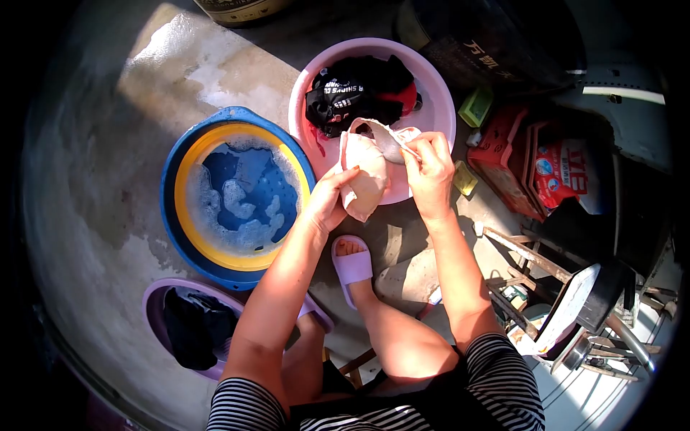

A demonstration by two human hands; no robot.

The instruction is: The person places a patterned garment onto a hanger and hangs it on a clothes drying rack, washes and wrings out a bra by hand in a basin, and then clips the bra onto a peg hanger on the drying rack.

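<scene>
- Pale pink garment (365,171), one: we find it in both hands, raised over the near side of the pink basin (440,93).
- Left hand (332,197): thumb laid across the garment's face, other fingers mostly hidden behind; closed on its left edge.
- Right hand (430,167): thumb and forefinger pinched together on the garment's upper right edge, the remaining fingers curled in.
- Inside the pink basin: black clothing (359,90) with white lettering, red cloth (399,103) beside it.
- Blue-and-yellow basin (188,197), to the left: we record water and white suds (237,200).
- Purple basin (149,310), lower left: dark cloth (192,330) within.
- To the right: yellow block (465,179) on the floor, green box (475,106), red container (494,159), and a red-and-white packet (562,172).
- Lilac slipper (353,269), on the right foot, below the hands.
</scene>
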